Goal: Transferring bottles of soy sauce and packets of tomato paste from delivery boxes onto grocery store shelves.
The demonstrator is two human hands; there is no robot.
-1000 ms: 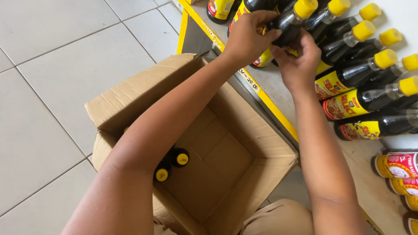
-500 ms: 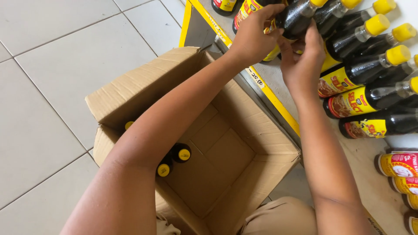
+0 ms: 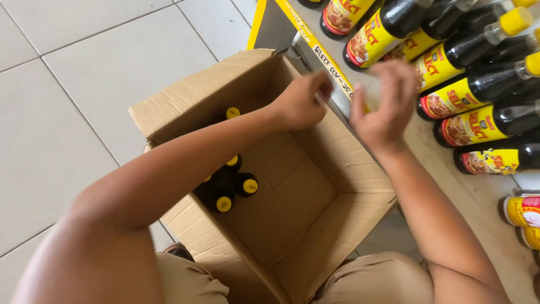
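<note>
My left hand (image 3: pixel 301 102) hovers over the far right corner of an open cardboard box (image 3: pixel 197 93), its fingers curled with nothing visible in them. Just right of the box's edge, my right hand (image 3: pixel 383 107) is blurred and holds nothing, fingers loosely apart. Several dark sauce bottles with yellow caps (image 3: pixel 226 191) stand in the box's left part, partly hidden under my left forearm. Beyond both hands, a low shelf holds rows of the same dark bottles (image 3: pixel 455 95) with yellow and red labels.
The shelf has a yellow front strip (image 3: pixel 304 34) right behind the box. Small containers with yellow and red labels (image 3: pixel 523 211) stand at the right edge. Grey tiled floor (image 3: pixel 84 84) lies left of the box. My knees are under the box's near side.
Both hands have come away from the bottles on the shelf and dropped back toward the box. The bottle they were touching stays on the shelf.
</note>
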